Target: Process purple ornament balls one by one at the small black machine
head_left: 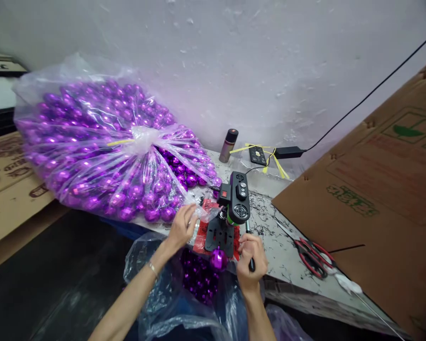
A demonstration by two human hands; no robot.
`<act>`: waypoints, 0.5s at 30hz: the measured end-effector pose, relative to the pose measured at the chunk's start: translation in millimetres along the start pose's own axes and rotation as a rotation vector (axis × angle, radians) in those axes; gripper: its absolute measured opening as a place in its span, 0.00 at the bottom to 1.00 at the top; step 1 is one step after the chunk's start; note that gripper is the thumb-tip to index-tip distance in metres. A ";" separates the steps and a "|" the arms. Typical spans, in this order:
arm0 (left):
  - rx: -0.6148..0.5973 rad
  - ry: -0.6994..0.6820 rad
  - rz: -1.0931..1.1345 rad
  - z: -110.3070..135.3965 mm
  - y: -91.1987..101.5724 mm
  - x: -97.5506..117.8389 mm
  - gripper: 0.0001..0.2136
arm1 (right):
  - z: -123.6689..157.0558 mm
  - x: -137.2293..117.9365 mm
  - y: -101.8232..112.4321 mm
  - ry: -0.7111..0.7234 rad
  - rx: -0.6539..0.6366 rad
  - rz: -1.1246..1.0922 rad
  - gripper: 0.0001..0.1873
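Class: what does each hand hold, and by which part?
Right hand grips the lever by its lower end; left hand touches the plastic bag at its edge.

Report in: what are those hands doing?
Left hand touching bag of purple balls. Right hand shut on lever. One ball at machine front. Scissors aside.

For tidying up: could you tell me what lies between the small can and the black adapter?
A small flat black device lies there, with yellow strips beside it, shown in the head view.

Lever handle [247, 228] partly inside right hand [244, 273]
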State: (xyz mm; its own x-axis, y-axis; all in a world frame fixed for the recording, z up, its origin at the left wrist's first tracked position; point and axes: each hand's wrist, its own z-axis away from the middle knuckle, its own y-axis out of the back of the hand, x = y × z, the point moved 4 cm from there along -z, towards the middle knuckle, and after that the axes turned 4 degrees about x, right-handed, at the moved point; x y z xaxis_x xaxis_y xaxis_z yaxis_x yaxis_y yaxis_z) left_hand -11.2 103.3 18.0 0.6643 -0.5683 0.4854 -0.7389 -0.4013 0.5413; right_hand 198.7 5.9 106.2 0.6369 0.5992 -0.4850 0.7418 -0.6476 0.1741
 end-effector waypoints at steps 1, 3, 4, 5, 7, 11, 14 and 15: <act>0.013 0.036 -0.072 -27.2 -2.5 -13.3 0.18 | 0.4 0.3 -0.1 0.005 0.000 -0.003 0.17; -0.072 0.165 -0.239 -78.9 -15.4 -40.3 0.17 | 0.2 0.2 -0.2 0.008 -0.004 -0.006 0.17; -0.162 0.235 -0.321 -99.9 -24.4 -52.2 0.18 | 0.1 0.1 -0.1 0.007 -0.005 -0.005 0.17; -0.269 0.265 -0.371 -116.6 -34.2 -60.8 0.19 | 0.0 -0.1 0.0 0.004 -0.006 -0.003 0.17; -0.370 0.277 -0.393 -138.5 -48.7 -69.6 0.21 | -0.2 -0.5 0.2 0.003 -0.008 0.004 0.17; -0.424 0.263 -0.352 -150.6 -58.3 -70.1 0.21 | -1.8 -1.9 0.2 0.020 -0.015 0.006 0.17; -0.421 0.296 -0.297 -147.3 -46.5 -66.5 0.24 | -3.8 -3.0 -0.2 0.028 -0.020 0.002 0.17; -0.386 0.346 -0.225 -143.4 -38.4 -65.4 0.26 | -4.3 -3.4 -0.5 0.027 -0.020 -0.001 0.17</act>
State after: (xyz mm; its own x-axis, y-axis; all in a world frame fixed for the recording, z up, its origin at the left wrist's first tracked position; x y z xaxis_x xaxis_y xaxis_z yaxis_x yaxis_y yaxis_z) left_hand -10.1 258.9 64.0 0.8470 -0.2041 0.4909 -0.5233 -0.1564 0.8377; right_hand 197.1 6.2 111.5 0.6414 0.6123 -0.4622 0.7463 -0.6377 0.1909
